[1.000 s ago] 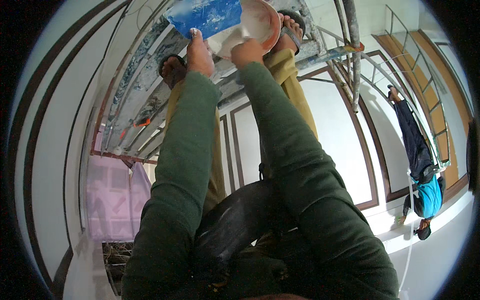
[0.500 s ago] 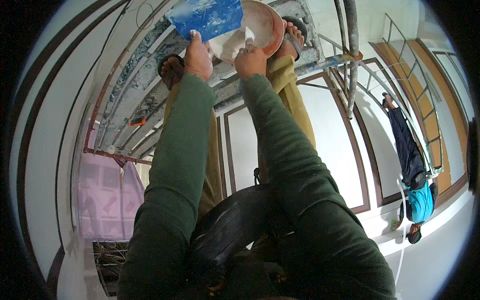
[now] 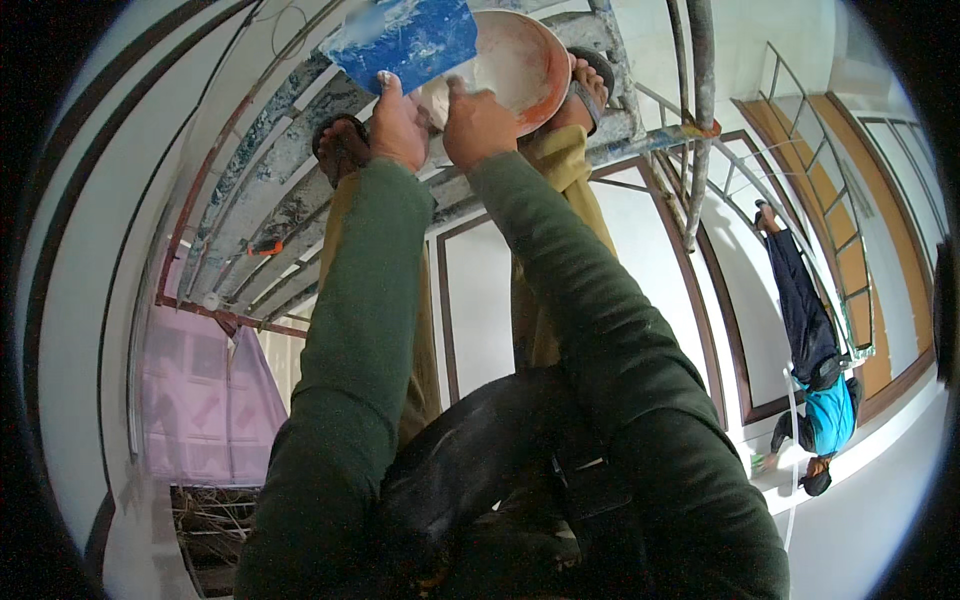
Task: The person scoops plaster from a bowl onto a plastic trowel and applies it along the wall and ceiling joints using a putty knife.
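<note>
- Gripping the blue board [image 3: 405, 45], the left hand [image 3: 400, 130] presses its thumb on the face by the lower edge; its other fingers are mostly hidden.
- The right hand [image 3: 482, 128] is curled up just beside the board's lower right corner, one digit pointing up; whether a tool sits inside that grasp, I cannot tell.
- The board, tilted and smeared with white, overlaps the left side of the bowl [image 3: 553, 95] in this view.
- The bowl, reddish around the rim, has white paste [image 3: 510, 75] inside and appears near the right edge of the platform [image 3: 330, 105]; its base is hidden, so contact there is unclear.
- The left foot [image 3: 342, 150] and the right foot [image 3: 588, 90], both in dark sandals, stand on the platform, with the bowl between them.
- An orange object [image 3: 265, 248], too small to identify, shows toward the platform's lower left corner.
- A pinkish sheet [image 3: 210, 400] hangs beyond that corner.
- A grey pole [image 3: 702, 100] stands just outside the platform's right edge.
- A co-worker [image 3: 830, 410] in a blue top and dark trousers is well apart, far right.
</note>
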`<state>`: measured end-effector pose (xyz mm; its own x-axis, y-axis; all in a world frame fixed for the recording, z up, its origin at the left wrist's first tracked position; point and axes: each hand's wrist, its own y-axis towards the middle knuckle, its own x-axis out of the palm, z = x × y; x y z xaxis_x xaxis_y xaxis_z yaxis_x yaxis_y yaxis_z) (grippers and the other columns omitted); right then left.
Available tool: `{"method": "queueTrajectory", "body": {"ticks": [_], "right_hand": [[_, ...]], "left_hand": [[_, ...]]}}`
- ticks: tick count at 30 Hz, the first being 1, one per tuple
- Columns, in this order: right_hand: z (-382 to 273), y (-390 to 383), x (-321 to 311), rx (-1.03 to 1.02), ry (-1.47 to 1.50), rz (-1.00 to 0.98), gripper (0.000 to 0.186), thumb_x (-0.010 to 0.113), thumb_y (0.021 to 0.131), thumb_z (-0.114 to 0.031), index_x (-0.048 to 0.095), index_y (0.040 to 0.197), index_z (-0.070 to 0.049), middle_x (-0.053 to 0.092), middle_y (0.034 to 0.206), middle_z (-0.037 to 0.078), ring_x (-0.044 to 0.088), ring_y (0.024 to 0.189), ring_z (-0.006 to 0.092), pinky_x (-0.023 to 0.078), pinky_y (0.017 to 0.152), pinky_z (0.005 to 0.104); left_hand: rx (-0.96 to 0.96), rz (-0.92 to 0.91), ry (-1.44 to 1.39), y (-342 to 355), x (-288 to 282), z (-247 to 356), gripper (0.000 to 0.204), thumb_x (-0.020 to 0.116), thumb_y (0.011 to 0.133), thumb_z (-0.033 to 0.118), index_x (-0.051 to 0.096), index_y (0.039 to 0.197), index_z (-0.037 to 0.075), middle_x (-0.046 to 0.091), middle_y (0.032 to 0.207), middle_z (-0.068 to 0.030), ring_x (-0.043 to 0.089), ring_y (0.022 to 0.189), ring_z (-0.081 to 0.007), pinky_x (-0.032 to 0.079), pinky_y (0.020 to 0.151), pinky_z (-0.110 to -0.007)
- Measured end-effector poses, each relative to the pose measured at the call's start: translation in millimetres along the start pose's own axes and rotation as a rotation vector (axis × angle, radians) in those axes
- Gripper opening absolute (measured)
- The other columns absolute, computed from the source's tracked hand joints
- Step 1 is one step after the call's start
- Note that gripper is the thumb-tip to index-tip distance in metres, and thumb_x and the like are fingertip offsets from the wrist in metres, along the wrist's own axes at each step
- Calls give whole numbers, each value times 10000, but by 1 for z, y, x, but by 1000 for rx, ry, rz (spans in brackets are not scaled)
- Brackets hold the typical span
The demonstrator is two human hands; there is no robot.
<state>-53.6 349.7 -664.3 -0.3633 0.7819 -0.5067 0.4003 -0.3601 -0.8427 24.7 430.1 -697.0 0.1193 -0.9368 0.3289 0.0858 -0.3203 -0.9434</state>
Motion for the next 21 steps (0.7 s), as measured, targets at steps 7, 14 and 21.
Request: {"method": "queueTrajectory", "body": {"ticks": [7, 14, 21], "right_hand": [[40, 7, 34, 151, -31, -182, 266, 523, 867, -188, 702, 1006, -49, 643, 1081, 183, 657, 957, 329, 552, 771, 409], [-20, -15, -4, -193, -318, -98, 202, 572, 819, -179, 732, 926, -119, 695, 923, 118, 658, 868, 261, 551, 679, 375], [43, -6, 32, -85, -410, -93, 179, 559, 849, -167, 725, 912, -138, 692, 934, 101, 635, 956, 266, 541, 718, 370]], "left_hand": [[72, -98, 46, 45, -22, -13, 589, 394, 977, 509, 421, 1310, 24, 519, 1018, -67, 430, 846, -179, 361, 752, -332], [84, 206, 125, 18, -25, -2, 579, 436, 951, 530, 469, 1247, 33, 491, 995, -56, 372, 737, -134, 362, 675, -287], [109, 78, 156, 26, -24, -16, 591, 450, 948, 525, 455, 1261, 24, 520, 1105, -117, 371, 655, -133, 363, 613, -268]]}}
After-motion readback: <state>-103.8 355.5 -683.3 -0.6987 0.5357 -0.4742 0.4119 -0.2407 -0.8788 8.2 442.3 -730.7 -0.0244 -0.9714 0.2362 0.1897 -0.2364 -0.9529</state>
